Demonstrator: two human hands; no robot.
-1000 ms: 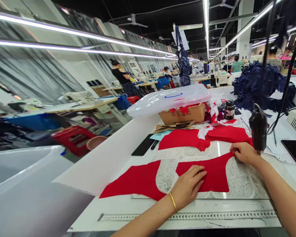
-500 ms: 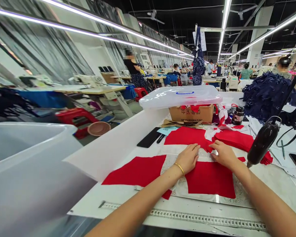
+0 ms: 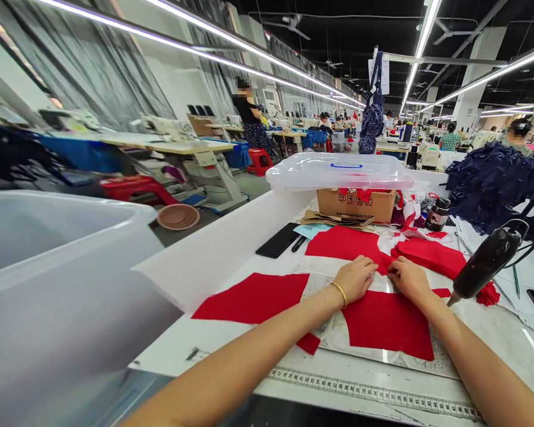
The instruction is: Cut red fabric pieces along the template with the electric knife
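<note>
I see the left hand and right hand close together, grips apparently pinching a red fabric panel at lower centre, with a second panel laid flat to its left and more red pieces not yet laid out beyond.

My left hand and right hand rest close together on the cut red fabric, on the white bench, above a tape measure.
</note>
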